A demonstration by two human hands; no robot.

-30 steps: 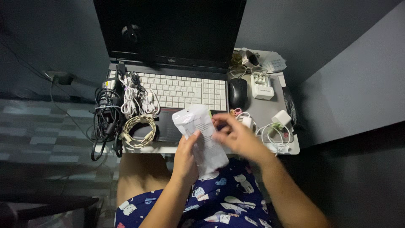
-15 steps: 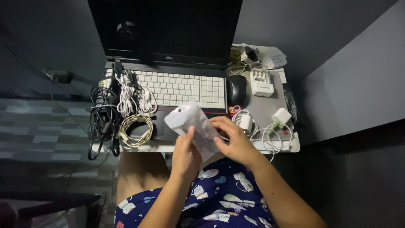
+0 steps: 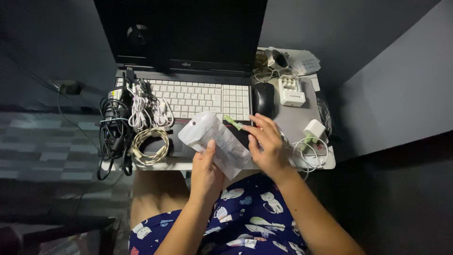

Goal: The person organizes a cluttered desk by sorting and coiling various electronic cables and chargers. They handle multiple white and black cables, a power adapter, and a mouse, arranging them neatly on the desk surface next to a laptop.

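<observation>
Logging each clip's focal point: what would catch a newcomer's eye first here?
The two hands at centre: the left hand holds up a white plastic pouch, while the right hand pinches a small green piece beside it. Behind them sits an open laptop with a dark screen, and coiled cables lie heaped on its left side.

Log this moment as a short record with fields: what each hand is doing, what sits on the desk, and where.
left hand: holds the white plastic pouch from below, thumb on its front
right hand: fingertips pinch a small green piece at the pouch's upper edge
laptop: open on the desk, screen dark
left of keyboard: black cables, bundled white cables, a cream coiled cable
right of keyboard: black mouse, white box, white charger with looped white cord
desk: small and white
</observation>
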